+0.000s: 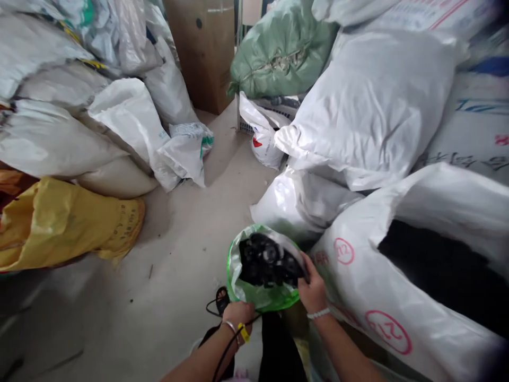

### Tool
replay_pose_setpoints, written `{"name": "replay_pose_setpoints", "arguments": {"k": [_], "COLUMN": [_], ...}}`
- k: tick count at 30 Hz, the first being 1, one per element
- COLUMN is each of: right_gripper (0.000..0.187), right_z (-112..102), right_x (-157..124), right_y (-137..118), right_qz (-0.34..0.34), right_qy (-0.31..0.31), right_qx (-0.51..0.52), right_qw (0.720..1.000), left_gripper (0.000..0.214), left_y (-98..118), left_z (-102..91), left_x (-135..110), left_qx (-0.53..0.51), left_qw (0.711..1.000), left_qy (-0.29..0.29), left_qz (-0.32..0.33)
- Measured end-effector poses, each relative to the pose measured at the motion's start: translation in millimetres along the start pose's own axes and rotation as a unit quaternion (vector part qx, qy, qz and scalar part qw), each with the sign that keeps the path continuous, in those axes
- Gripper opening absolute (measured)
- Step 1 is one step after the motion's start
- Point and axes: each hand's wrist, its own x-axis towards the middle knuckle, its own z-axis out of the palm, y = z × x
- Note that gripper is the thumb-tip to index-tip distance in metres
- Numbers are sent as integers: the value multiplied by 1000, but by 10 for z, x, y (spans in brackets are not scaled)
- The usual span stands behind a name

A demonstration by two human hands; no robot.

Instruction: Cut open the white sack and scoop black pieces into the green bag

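Note:
A green plastic bag sits low in the middle, its mouth open on a heap of small black parts. My left hand grips the bag's near lower edge, fingers curled round the plastic. My right hand holds the bag's right rim, fingers closed on it. A black cord runs along my left wrist, which wears a yellow tag. Just right of the bag lies a large white woven sack with red circled marks, its mouth open on dark contents.
Stacked white sacks rise on the right, with a green sack behind them. More white sacks and a yellow one lie on the left. A brown cardboard box stands at the back. Bare concrete floor runs between.

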Motion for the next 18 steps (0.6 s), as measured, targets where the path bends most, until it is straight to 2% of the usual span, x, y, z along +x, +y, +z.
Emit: {"name": "replay_pose_setpoints", "arguments": {"k": [1,3,5,7,10,12,15,18], "right_gripper": [54,53,53,57,62,62,52,46], "right_z": [100,260,324,267,4,-241,-689,-1281], "right_x": [7,-5,-36,-73,-164,-275,-523,-726], "right_y": [119,265,292,218,-48,-317,-830,-1371], "right_qz": [-62,-179,-238,-273,-309,-286,-192,-86], "right_qy": [-16,-43,-46,-44,-23,9,58,145], "right_qx": [-54,-180,-265,-292,-276,-216,-114,-78], "right_qw": [996,966,933,916,910,934,973,983], "left_gripper": [23,22,23,25,27,30,43,42], "left_y": [18,63,106,130,106,47,-74,-118], "left_z": [3,0,-20,-57,-129,-192,-364,-691], "left_x": [19,47,57,48,-13,-91,-238,-313], "left_qx": [4,11,13,7,-15,-39,-90,-144], "left_qw": [1000,1000,1000,1000,1000,999,992,980], "left_qy": [-5,-13,-16,-14,-4,17,71,122], "left_qz": [1,5,9,9,11,27,53,62]}}
